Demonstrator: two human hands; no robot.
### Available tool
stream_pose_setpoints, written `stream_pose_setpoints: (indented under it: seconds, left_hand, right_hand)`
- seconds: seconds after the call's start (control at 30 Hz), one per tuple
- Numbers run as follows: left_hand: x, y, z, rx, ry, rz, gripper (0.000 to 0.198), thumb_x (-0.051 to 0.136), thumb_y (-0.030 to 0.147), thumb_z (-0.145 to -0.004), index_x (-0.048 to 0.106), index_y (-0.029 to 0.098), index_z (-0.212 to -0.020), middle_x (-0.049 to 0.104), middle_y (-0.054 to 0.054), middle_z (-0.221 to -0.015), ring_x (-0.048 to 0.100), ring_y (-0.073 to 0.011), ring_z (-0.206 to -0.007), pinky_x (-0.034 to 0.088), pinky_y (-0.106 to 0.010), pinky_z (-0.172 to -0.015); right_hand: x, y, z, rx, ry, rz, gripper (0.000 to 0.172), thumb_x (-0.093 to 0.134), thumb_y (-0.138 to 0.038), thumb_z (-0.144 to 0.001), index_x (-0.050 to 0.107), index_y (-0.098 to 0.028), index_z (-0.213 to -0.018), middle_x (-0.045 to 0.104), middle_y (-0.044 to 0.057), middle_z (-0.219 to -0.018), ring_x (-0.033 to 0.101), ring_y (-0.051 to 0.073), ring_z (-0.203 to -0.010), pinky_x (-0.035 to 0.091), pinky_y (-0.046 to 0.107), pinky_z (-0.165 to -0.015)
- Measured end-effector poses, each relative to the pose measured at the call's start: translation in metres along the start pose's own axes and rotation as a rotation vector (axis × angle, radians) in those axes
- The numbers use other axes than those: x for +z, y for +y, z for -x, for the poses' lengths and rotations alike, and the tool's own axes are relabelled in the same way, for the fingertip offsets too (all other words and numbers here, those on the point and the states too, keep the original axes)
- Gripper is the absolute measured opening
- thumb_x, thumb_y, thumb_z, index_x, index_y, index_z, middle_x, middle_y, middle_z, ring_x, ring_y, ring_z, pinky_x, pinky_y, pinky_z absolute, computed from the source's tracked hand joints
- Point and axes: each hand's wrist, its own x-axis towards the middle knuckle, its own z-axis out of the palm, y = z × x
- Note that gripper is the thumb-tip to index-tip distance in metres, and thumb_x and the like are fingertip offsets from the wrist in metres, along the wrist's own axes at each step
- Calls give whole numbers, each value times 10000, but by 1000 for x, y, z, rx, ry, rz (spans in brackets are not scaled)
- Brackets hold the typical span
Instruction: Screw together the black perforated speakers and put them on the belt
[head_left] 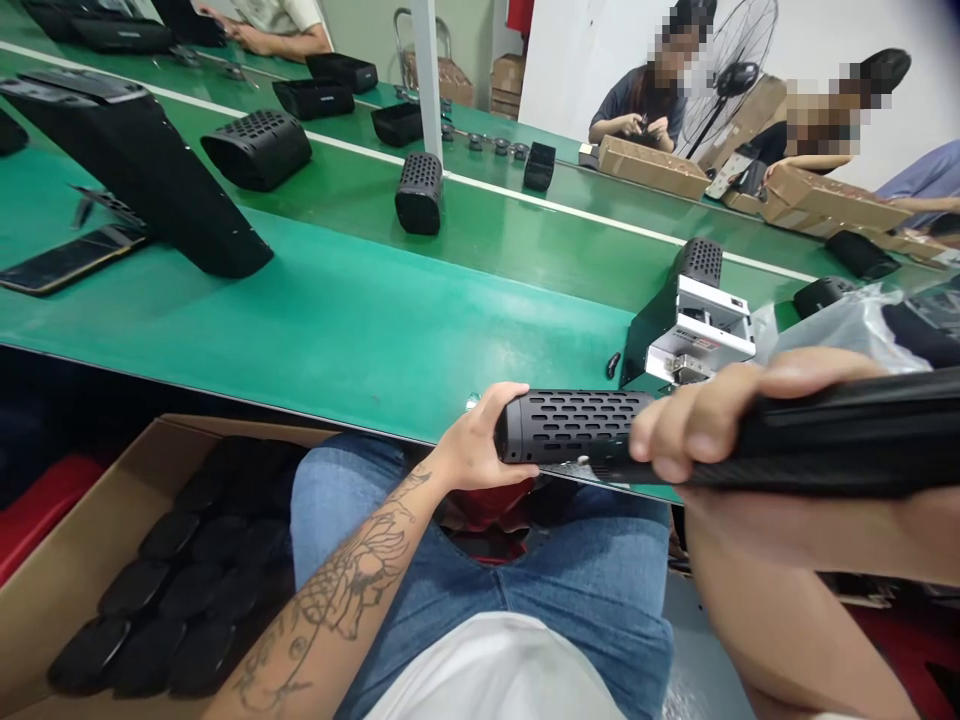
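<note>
My left hand (pixel 484 440) is closed round the left end of a black slotted housing (pixel 581 420), thumb below and fingers above. The housing lies sideways over the table's front edge, above my lap. My right hand (pixel 705 420) comes in from the right, its fingers wrapped round a long black object (pixel 847 430) close to the camera. Its kind cannot be made out. The narrow left end of that object overlaps the housing's lower right; whether they touch is unclear. Just behind stands a black and silver device (pixel 697 330) with a metal bracket.
A green table (pixel 337 320) spans the front, with a tall black housing (pixel 142 170) and a phone (pixel 71 260) at left. Several black housings stand on the green line beyond. A cardboard box (pixel 142 440) of black parts sits lower left. Co-workers sit opposite near cardboard trays (pixel 652 165).
</note>
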Motion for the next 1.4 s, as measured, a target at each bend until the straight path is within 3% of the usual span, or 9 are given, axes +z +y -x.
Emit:
stream_pose_setpoints:
  seconds: [0.13,0.3,0.43,0.6,0.73,1.03,1.17,1.27,1.4]
  left_hand:
    - [0,0,0,0,-7,18,1057,894,478,-706,305,254,-1555,480,-150,-1513,563,-342,-1366,487,-498,-1164]
    - [1,-1,0,7,1,22,1071,905,475,-694,298,265,-1552,476,-151,-1516,577,-341,-1343,509,-499,-1133]
    - [1,-1,0,15,1,40,1063,909,457,-694,299,277,-1546,490,-141,-1509,583,-336,-1334,519,-495,-1119]
    - [2,-3,-1,17,11,52,1048,920,464,-675,338,285,-1528,513,-124,-1484,583,-336,-1330,520,-502,-1119]
    - [4,-7,0,41,14,31,1124,920,472,-666,285,288,-1576,497,-130,-1486,568,-345,-1346,532,-509,-1109]
    - [5,-9,0,20,13,13,1118,905,462,-656,280,291,-1567,474,-129,-1529,535,-359,-1394,508,-527,-1153]
    - [6,-5,4,21,30,-42,1024,851,470,-721,293,257,-1553,499,-131,-1482,582,-366,-1323,540,-510,-1103]
    - [15,9,14,37,138,-170,991,840,475,-746,307,222,-1542,519,-160,-1454,562,-388,-1339,500,-562,-1136]
    - [47,43,44,-59,403,-374,1030,851,461,-755,281,196,-1571,481,-227,-1473,515,-417,-1383,480,-647,-1127]
  right_hand:
    - [40,35,-8,-64,18,-58,545,724,-746,-807,737,-216,-936,673,43,-615,624,233,-464,545,411,-481]
    - [43,66,-11,-89,-21,-91,562,726,-759,-794,704,-224,-964,681,38,-615,624,230,-459,502,387,-445]
    - [46,69,-9,-67,-35,-116,505,782,-699,-779,708,-225,-936,674,31,-619,609,227,-452,496,395,-445]
    - [51,69,-10,-19,-158,-158,459,820,-653,-766,700,-237,-920,647,9,-629,598,210,-463,503,384,-450]
    - [49,75,-11,32,-226,-170,393,822,-606,-784,677,-260,-900,623,-12,-626,585,197,-487,538,401,-539]
    - [44,88,-7,80,-260,-146,394,818,-612,-787,692,-273,-944,650,-6,-676,584,184,-521,508,355,-514]
    - [46,78,-7,53,-246,-159,433,786,-641,-798,725,-281,-1033,662,7,-688,600,196,-519,511,355,-473]
    - [33,54,-14,-34,-155,-186,515,762,-720,-771,733,-265,-1011,656,7,-633,586,207,-446,503,376,-433]
    - [-23,28,-36,-145,119,-22,596,768,-765,-726,742,-208,-934,665,41,-632,641,252,-498,532,412,-481]
